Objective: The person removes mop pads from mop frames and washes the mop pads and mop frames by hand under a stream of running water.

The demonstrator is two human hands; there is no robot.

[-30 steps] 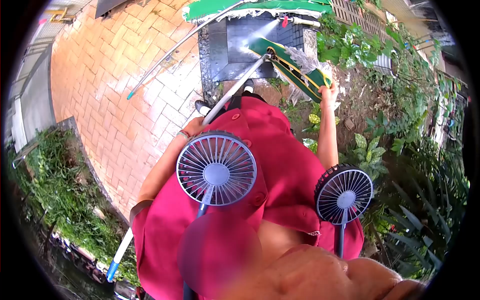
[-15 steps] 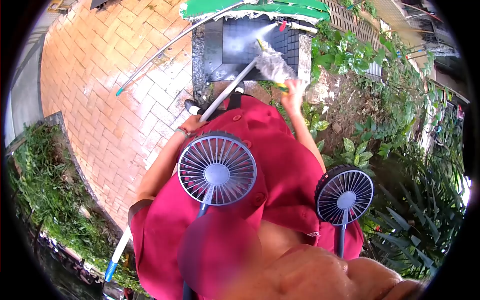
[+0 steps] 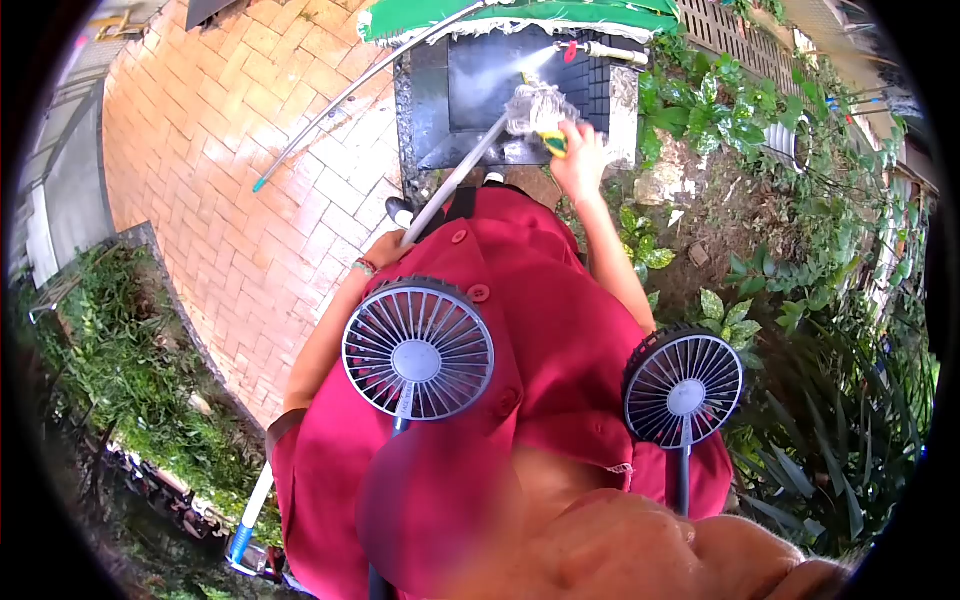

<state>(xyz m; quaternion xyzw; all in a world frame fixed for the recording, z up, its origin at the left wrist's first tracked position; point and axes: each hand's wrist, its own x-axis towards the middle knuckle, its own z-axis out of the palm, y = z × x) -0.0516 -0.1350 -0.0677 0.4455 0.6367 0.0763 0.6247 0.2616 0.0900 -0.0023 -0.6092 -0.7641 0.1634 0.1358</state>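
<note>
My left hand (image 3: pixel 388 246) is wrapped around a long pale mop pole (image 3: pixel 455 185). The pole passes under my left arm to a blue end (image 3: pixel 242 540) at lower left. Its upper end meets the grey string mop head (image 3: pixel 540 108) over a dark tiled basin (image 3: pixel 430 110). My right hand (image 3: pixel 580 165) is closed on a small yellow-and-green piece (image 3: pixel 552 143) right against the strings; its exact kind is unclear. Water sprays leftward from a tap with a red handle (image 3: pixel 570 52) just above the mop head.
A second pole (image 3: pixel 350 105) with a green tip leans at the basin's left over brick paving (image 3: pixel 200 190). A green fringed cover (image 3: pixel 520 18) spans the basin's far edge. Plants (image 3: pixel 710 120) and soil border the right. Two small fans (image 3: pixel 416 360) hang before my chest.
My right hand has moved up and left with the yellow-and-green piece. The mop strings are bunched shorter and nearer the pole. My left hand keeps its grip on the pole.
</note>
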